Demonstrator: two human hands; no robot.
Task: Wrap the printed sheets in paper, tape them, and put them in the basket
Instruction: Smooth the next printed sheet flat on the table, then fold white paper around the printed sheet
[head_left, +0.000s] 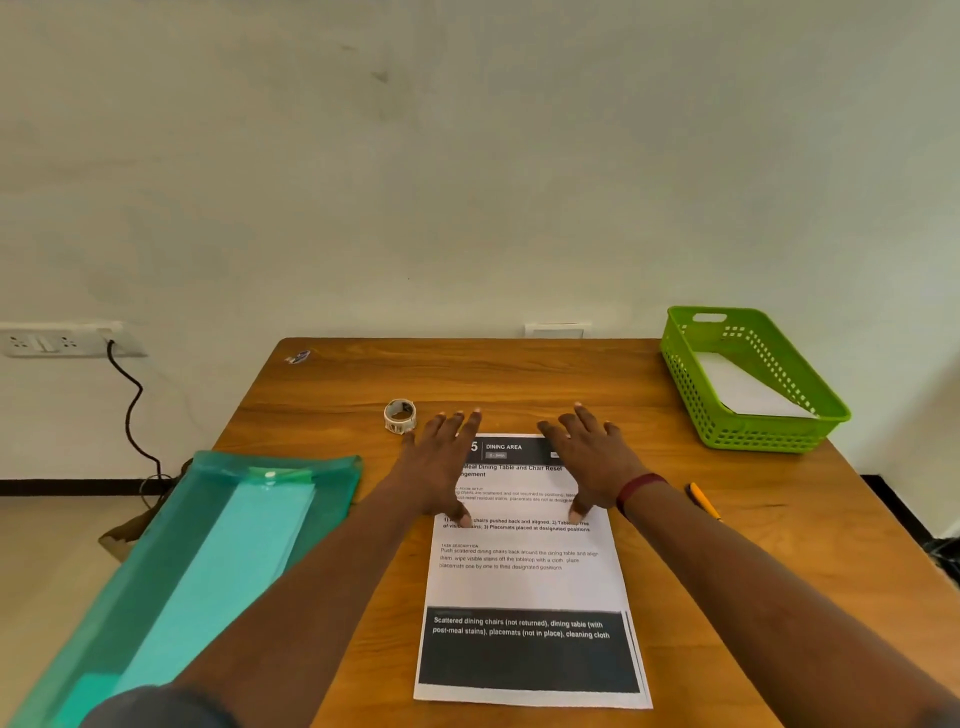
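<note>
The printed sheets (524, 587) lie flat at the middle of the bench (519, 379), text side up, with the long edge running away from the person. A second sheet's edge shows along the lower right side of the top sheet.

The left hand (441, 467) rests palm down on the upper left part of the sheets. Its fingers (474, 423) are straight and spread apart, and the tips reach past the far edge onto the wood. The right hand (587, 467) rests palm down on the upper right part in the same manner, fingers (582, 415) straight and spread. Neither hand grips anything. A dark red wristband (639, 488) sits on the right wrist.

A tape roll (400, 415) stands on the bench just beyond the left hand. Whether it touches the hand cannot be told.

The green basket (748, 434) sits at the far right corner of the bench, well apart from the sheets. White paper (748, 387) lies inside it.

A yellow pen-like tool (704, 501) lies near the right edge, beside the right forearm.

A teal folder (208, 561) lies at the left, overhanging the bench edge.

A wall socket (52, 343) with a black cable (130, 410) is on the left wall.
</note>
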